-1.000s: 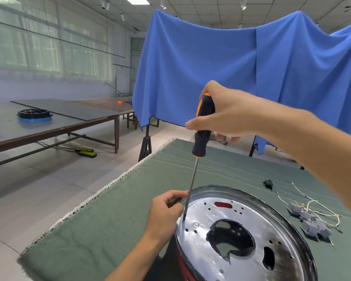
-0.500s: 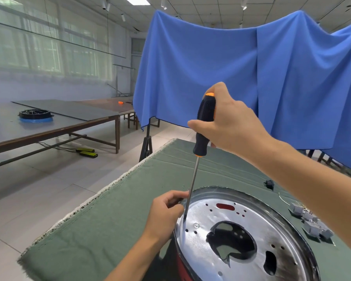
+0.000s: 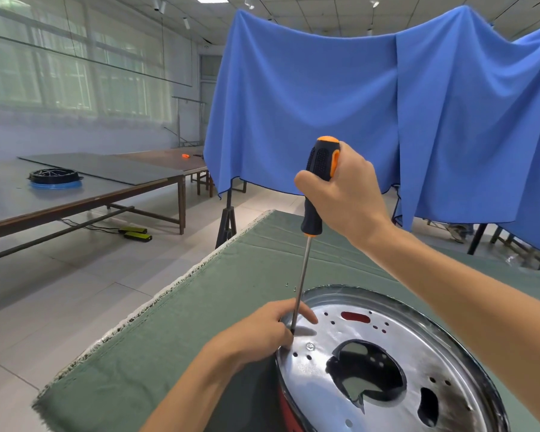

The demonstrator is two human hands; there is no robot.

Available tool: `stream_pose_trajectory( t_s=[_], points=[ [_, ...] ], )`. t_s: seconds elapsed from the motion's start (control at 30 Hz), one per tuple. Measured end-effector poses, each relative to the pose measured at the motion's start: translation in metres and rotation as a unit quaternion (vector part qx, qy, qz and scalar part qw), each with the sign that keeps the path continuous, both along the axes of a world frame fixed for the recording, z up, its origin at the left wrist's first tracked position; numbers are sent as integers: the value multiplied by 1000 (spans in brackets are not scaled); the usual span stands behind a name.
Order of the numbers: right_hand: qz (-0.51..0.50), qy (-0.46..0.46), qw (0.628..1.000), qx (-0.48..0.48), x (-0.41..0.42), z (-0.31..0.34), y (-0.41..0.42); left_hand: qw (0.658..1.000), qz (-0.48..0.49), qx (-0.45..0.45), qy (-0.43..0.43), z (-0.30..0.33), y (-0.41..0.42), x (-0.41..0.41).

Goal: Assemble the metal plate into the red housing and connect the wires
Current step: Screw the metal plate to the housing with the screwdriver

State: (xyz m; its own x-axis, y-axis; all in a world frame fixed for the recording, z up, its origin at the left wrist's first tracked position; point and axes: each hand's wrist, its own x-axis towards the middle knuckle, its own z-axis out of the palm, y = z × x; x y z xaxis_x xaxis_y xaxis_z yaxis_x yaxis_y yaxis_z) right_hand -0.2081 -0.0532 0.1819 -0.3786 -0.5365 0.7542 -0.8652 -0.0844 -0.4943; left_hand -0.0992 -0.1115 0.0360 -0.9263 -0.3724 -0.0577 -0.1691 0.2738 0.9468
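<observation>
2 hands (image 3: 256, 335), 1 screwdriver (image 3: 317, 194) — 1 metal plate (image 3: 387, 338), 1 housing (image 3: 286, 406)

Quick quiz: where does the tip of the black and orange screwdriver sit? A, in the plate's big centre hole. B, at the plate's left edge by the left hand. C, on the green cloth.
B: the black and orange screwdriver meets the shiny metal plate beside the left hand.

Plate (image 3: 396, 335) in housing (image 3: 286, 403) on table (image 3: 175, 332)

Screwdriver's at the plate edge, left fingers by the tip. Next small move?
Probably keep turning the screwdriver with the right hand: its tip sits at the metal plate rim, steadied by the left hand. The screw itself is hidden.
</observation>
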Motion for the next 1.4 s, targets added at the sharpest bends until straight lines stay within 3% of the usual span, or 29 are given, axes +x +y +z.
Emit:
stream_pose_trajectory(
  t_s=[0.17, 0.3, 0.47, 0.6, 0.77, 0.97, 1.13, 1.3, 1.4],
  points=[
    [86, -13, 996, -10, 3, 2, 0, 1000, -6, -17, 0, 2, 1, 1],
    [85, 15, 995, -54, 9, -5, 9, 1000, -18, -17, -18, 1, -1, 0],
    [45, -97, 957, -269, -6, 41, 31, 998, -30, -41, -26, 2, -5, -1],
    [-5, -35, 973, -229, -17, 55, 45, 996, -38, -68, -50, 4, -6, 0],
    [-25, -116, 967, -224, -24, 13, 58, 994, -37, -104, 2, 10, -7, -2],
    [10, -130, 978, -164, -35, -16, 68, 990, 107, -88, 19, 26, -21, -35],
    [57, -179, 975, -116, -56, -45, 75, 976, 210, 24, 61, 18, -37, -62],
    [49, -273, 955, -105, -75, -77, 82, 970, 235, -33, 49, -8, -54, -86],
    [61, -319, 938, -117, -84, -92, 83, 968, 219, -118, 17, -25, -60, -100]
  ],
)
